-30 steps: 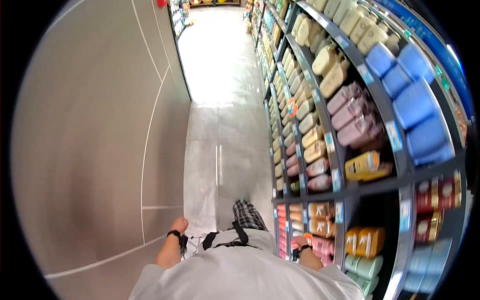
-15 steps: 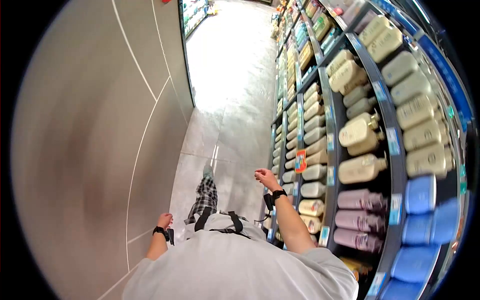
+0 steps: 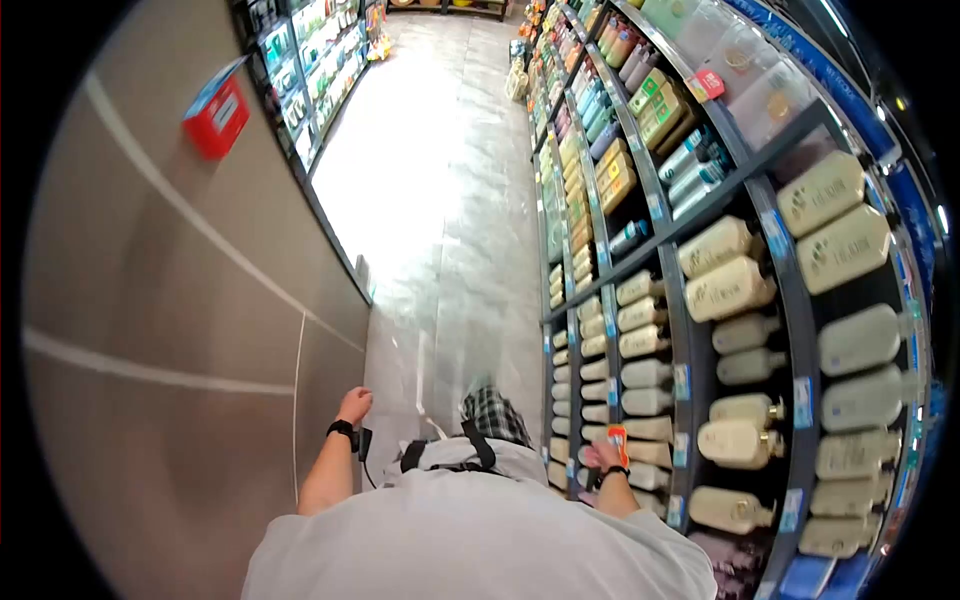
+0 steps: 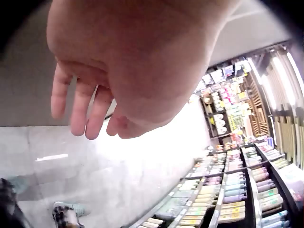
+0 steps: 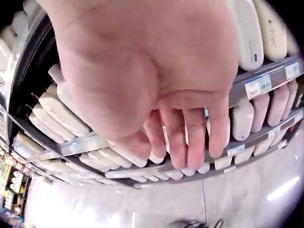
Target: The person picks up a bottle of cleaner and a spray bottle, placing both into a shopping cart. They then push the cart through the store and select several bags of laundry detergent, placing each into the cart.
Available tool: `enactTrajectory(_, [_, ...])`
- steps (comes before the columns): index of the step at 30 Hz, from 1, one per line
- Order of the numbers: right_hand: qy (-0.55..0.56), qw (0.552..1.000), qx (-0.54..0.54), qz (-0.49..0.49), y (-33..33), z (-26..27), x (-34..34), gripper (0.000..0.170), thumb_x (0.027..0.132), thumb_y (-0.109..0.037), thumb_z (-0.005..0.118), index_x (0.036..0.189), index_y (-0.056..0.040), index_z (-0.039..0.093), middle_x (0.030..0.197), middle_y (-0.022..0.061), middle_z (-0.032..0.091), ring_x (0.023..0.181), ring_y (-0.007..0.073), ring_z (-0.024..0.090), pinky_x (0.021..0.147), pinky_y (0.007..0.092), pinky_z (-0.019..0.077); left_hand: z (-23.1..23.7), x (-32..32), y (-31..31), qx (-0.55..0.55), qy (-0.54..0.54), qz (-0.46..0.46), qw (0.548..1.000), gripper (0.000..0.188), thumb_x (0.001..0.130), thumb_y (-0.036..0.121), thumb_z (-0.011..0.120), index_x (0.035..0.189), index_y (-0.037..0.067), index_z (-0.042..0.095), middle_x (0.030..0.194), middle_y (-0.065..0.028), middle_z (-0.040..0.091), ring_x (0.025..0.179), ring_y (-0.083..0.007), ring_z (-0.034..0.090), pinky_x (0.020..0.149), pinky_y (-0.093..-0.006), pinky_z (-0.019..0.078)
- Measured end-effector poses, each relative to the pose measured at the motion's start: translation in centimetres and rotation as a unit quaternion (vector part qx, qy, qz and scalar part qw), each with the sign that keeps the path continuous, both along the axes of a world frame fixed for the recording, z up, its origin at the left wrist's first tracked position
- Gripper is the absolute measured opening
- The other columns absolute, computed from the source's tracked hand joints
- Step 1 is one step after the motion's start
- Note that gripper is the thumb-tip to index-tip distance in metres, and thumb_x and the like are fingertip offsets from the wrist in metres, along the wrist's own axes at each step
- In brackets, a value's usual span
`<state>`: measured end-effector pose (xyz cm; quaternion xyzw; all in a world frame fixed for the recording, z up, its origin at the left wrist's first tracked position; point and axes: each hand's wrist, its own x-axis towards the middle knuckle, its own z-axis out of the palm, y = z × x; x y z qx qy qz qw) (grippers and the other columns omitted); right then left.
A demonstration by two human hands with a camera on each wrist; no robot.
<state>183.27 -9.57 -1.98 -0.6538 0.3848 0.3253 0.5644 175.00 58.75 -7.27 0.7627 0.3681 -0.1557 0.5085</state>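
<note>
My left hand [image 3: 355, 405] hangs beside the beige wall panel, holding nothing; in the left wrist view its fingers [image 4: 85, 107] hang loosely bent. Low by the shelves on the right is my right hand [image 3: 603, 457], also with nothing in it. In the right wrist view the palm [image 5: 156, 71] faces the camera and the relaxed fingers [image 5: 185, 137] point down, with rows of pale bottles [image 5: 57, 114] behind them. Whether the right hand touches any bottle cannot be told. Both wrists wear black straps.
Shelves of pump bottles [image 3: 730, 290] line the right side, with price tags on their edges. A beige wall [image 3: 200, 300] with a red box-shaped sign [image 3: 217, 118] stands left. Grey floor [image 3: 480, 200] runs forward between them, past a lit display [image 3: 320, 60] at the far left.
The view has moved forward along the aisle; the red sign and more shelf sections have come into view. My right hand has swung back and down from in front, while my left hand has swung forward.
</note>
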Motion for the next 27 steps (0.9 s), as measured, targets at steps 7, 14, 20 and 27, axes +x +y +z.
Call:
enactTrajectory(7, [0.138, 0.99, -0.007, 0.022, 0.0, -10.5, 14.7, 0.02, 0.083, -0.016, 0.062, 0.099, -0.0047, 0.062, 0.088, 0.0146, 0.065, 0.073, 0.0308, 0.066, 0.056, 0.0426, 0.0548, 6.4, 20.7, 4.2, 0.145, 0.025, -0.153, 0.977, 0.033, 0.082, 0.031, 0.054, 0.104, 0.008, 0.066, 0.106, -0.0151, 0.066, 0.103, -0.0334, 0.06, 0.09, -0.0416, 0.0474])
enactTrajectory(14, [0.0, 0.977, 0.033, 0.212, 19.9, -17.9, 52.6, 0.01, 0.08, -0.011, 0.059, 0.08, -0.0019, 0.061, 0.064, 0.0093, 0.06, 0.055, 0.0239, 0.058, 0.045, 0.0384, 0.0413, 7.7, 29.6, 9.1, 0.084, 0.129, -0.082, 0.985, 0.036, 0.081, 0.032, 0.057, 0.11, 0.011, 0.065, 0.111, -0.0129, 0.065, 0.107, -0.031, 0.06, 0.092, -0.0409, 0.0473])
enactTrajectory(20, [-0.273, 0.898, 0.009, 0.346, 49.5, 7.9, 76.4, 0.03, 0.089, -0.022, 0.059, 0.11, -0.0004, 0.062, 0.09, 0.0077, 0.067, 0.079, 0.0166, 0.062, 0.07, 0.0325, 0.0496, 4.1, 39.9, 13.2, 0.136, 0.244, -0.203, 0.939, 0.036, 0.083, 0.033, 0.053, 0.113, 0.017, 0.065, 0.115, -0.0117, 0.063, 0.11, -0.0322, 0.058, 0.095, -0.0429, 0.0457])
enactTrajectory(27, [-0.234, 0.906, -0.064, 0.348, 52.1, 7.6, 90.8, 0.034, 0.091, -0.03, 0.06, 0.11, -0.002, 0.062, 0.092, 0.0072, 0.066, 0.083, 0.0175, 0.062, 0.071, 0.0317, 0.0481, -4.2, 56.9, 25.7, -0.062, 0.15, -0.064, 0.985, 0.036, 0.078, 0.034, 0.056, 0.098, 0.008, 0.071, 0.102, -0.0177, 0.067, 0.1, -0.0337, 0.062, 0.087, -0.0425, 0.0487])
